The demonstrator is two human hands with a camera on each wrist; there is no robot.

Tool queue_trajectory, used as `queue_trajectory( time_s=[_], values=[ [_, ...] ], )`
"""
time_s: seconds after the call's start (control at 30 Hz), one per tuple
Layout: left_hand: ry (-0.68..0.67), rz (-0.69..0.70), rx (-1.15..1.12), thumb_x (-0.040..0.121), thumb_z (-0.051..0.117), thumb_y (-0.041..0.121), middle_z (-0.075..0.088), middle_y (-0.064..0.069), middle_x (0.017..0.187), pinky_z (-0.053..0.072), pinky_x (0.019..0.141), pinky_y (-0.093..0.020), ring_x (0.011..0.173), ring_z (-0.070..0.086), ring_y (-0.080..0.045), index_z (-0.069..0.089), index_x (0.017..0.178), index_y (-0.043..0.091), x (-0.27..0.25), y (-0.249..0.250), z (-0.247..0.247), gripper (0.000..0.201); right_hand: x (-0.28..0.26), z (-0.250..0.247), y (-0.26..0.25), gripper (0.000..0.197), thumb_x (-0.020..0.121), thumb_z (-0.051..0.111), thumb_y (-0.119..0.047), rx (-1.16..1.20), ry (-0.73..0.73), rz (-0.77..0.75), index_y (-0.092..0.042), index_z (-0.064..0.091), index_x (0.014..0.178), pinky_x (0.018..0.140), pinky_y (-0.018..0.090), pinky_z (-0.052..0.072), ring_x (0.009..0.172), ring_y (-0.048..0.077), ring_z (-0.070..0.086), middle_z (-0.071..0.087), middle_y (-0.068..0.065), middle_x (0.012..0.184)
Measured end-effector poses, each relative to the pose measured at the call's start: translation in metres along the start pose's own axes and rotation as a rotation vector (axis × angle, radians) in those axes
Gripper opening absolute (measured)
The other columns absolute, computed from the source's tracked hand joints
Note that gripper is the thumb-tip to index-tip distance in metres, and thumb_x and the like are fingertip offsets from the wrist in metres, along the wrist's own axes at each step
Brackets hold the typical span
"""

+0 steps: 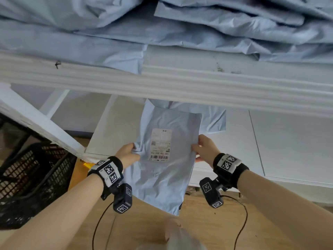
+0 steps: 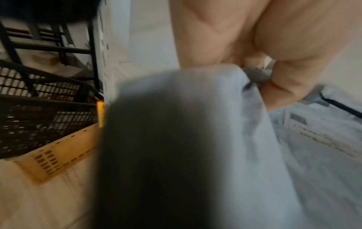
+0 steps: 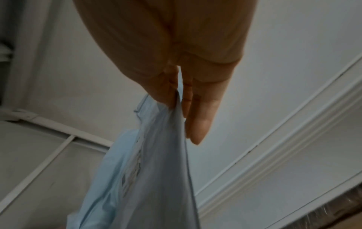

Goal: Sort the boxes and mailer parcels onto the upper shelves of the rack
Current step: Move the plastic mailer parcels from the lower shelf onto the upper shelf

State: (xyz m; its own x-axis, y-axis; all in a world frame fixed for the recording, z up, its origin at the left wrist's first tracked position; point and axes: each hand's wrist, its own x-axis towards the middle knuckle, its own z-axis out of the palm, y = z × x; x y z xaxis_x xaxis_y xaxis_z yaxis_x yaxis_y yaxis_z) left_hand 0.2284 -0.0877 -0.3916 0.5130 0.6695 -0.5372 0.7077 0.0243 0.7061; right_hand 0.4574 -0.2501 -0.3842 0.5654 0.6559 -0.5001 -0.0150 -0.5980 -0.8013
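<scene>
I had the pale blue mailer parcel (image 1: 162, 166) held flat between both hands, its far half lying over the near edge of the white lower shelf (image 1: 288, 141) and its near half hanging out over the wooden floor (image 1: 198, 222). A white shipping label (image 1: 160, 145) with a barcode faced up on it, between my hands. My left hand (image 1: 127, 153) gripped the parcel's left edge, thumb on top and the plastic bunched in the pinch; the left wrist view confirmed the fingers (image 2: 293, 86) curled round a fold of the blue film. My right hand (image 1: 205, 147) pinched the right edge, and the right wrist view showed the film caught between thumb and fingers (image 3: 199, 120).

A second blue mailer (image 1: 214, 120) lay on the same shelf just beyond it, partly underneath. Above the white front rail (image 1: 180, 82) of the rack, the upper shelf carried a heap of more blue mailers (image 1: 162, 29), one corner drooping over the rail. To the near left stood a black mesh crate (image 1: 27, 177), with a yellow crate (image 2: 58, 153) beside it on the floor.
</scene>
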Motion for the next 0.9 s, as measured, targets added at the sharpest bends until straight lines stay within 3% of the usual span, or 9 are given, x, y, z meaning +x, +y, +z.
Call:
queue_trajectory(
  time_s=[0.1, 0.2, 0.27, 0.4, 0.47, 0.57, 0.67, 0.8, 0.9],
  values=[
    [-0.071, 0.034, -0.021, 0.08, 0.056, -0.008, 0.061, -0.011, 0.083, 0.045, 0.066, -0.026, 0.073, 0.058, -0.022, 0.06, 0.086, 0.01, -0.017, 0.006, -0.005, 0.019, -0.033, -0.004, -0.003, 0.012, 0.092, 0.048, 0.0, -0.038, 0.084, -0.114, 0.0, 0.052, 0.103, 0.065, 0.042, 0.061, 0.093, 0.037, 0.065, 0.06, 0.019, 0.112],
    [-0.114, 0.042, -0.142, 0.078, 0.056, -0.015, 0.065, -0.027, 0.104, 0.052, 0.09, -0.048, 0.096, 0.064, -0.041, 0.058, 0.109, -0.001, -0.035, 0.009, -0.013, 0.035, -0.068, -0.006, -0.006, 0.014, 0.091, 0.047, 0.003, -0.046, 0.152, -0.208, -0.009, 0.053, 0.088, 0.066, 0.048, 0.06, 0.089, 0.037, 0.066, 0.064, 0.01, 0.103],
    [-0.179, 0.03, -0.278, 0.08, 0.057, -0.016, 0.063, -0.03, 0.111, 0.05, 0.091, -0.056, 0.101, 0.063, -0.046, 0.054, 0.117, 0.002, -0.049, 0.003, -0.022, 0.041, -0.095, -0.001, -0.007, 0.019, 0.089, 0.048, 0.004, -0.061, 0.204, -0.234, -0.012, 0.05, 0.079, 0.066, 0.052, 0.059, 0.086, 0.038, 0.067, 0.065, 0.007, 0.096],
    [-0.346, 0.001, -0.397, 0.079, 0.072, 0.002, 0.072, -0.016, 0.105, 0.058, 0.072, -0.041, 0.093, 0.07, -0.035, 0.06, 0.117, 0.008, -0.084, -0.015, -0.038, 0.04, -0.15, 0.018, -0.002, 0.005, 0.085, 0.048, 0.003, -0.137, 0.274, -0.287, -0.002, 0.051, 0.086, 0.069, 0.057, 0.056, 0.084, 0.04, 0.065, 0.066, 0.017, 0.094],
    [-0.292, 0.058, -0.26, 0.074, 0.079, 0.014, 0.074, -0.013, 0.095, 0.057, 0.069, -0.035, 0.085, 0.071, -0.031, 0.065, 0.109, 0.007, -0.101, -0.028, -0.041, 0.038, -0.176, 0.031, 0.002, 0.008, 0.085, 0.05, 0.001, -0.171, 0.302, -0.314, -0.003, 0.054, 0.09, 0.072, 0.057, 0.054, 0.086, 0.042, 0.064, 0.066, 0.019, 0.093],
    [-0.216, 0.196, -0.071, 0.072, 0.083, 0.024, 0.076, 0.0, 0.086, 0.056, 0.073, -0.031, 0.082, 0.071, -0.019, 0.069, 0.093, 0.02, -0.123, -0.04, -0.049, 0.026, -0.213, 0.048, 0.003, 0.008, 0.086, 0.052, -0.001, -0.193, 0.351, -0.358, -0.008, 0.056, 0.088, 0.073, 0.056, 0.054, 0.083, 0.04, 0.063, 0.067, 0.016, 0.087],
    [-0.17, 0.291, -0.057, 0.072, 0.083, 0.024, 0.074, 0.012, 0.073, 0.052, 0.061, -0.018, 0.07, 0.07, -0.005, 0.067, 0.084, 0.023, -0.147, -0.039, -0.065, 0.021, -0.246, 0.057, -0.003, 0.014, 0.087, 0.054, 0.001, -0.224, 0.38, -0.43, -0.009, 0.061, 0.093, 0.076, 0.052, 0.055, 0.084, 0.029, 0.066, 0.069, 0.006, 0.089],
    [-0.111, 0.443, -0.113, 0.076, 0.08, 0.016, 0.074, 0.003, 0.094, 0.054, 0.082, -0.03, 0.09, 0.069, -0.013, 0.068, 0.097, 0.019, -0.181, -0.02, -0.095, 0.025, -0.285, 0.054, -0.032, 0.034, 0.087, 0.055, 0.004, -0.293, 0.425, -0.546, -0.027, 0.064, 0.098, 0.078, 0.039, 0.058, 0.087, 0.012, 0.069, 0.072, -0.002, 0.093],
    [-0.11, 0.563, -0.155, 0.079, 0.077, 0.016, 0.074, 0.007, 0.095, 0.053, 0.075, -0.019, 0.09, 0.07, -0.007, 0.068, 0.102, 0.023, -0.205, 0.003, -0.12, 0.026, -0.308, 0.043, -0.064, 0.041, 0.089, 0.055, 0.002, -0.285, 0.479, -0.62, -0.038, 0.061, 0.097, 0.075, 0.039, 0.058, 0.085, 0.014, 0.07, 0.073, -0.004, 0.093]
  ],
)
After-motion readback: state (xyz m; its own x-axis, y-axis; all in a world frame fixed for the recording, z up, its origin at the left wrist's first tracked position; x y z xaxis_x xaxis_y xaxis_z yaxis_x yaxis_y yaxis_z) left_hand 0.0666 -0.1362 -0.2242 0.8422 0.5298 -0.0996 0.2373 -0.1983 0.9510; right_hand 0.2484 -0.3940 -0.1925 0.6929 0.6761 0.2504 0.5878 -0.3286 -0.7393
